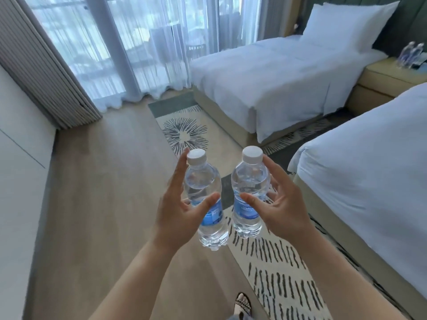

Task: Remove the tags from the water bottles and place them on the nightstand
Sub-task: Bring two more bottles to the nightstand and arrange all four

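I hold two clear water bottles upright in front of me, each with a white cap and a blue label. My left hand [178, 204] grips the left bottle [204, 195] around its middle. My right hand [280, 202] grips the right bottle [249, 192] the same way. No hanging tag shows on either neck. The beige nightstand [383, 77] stands far off at the upper right between the beds, with two more bottles [412, 54] standing on it.
Two white beds fill the right side: the near bed [369, 181] and the far bed [272, 77] with a pillow [346, 26]. A patterned rug [272, 262] runs along the wood floor. Sheer curtains [138, 42] cover the window. My sandalled foot [242, 306] shows below.
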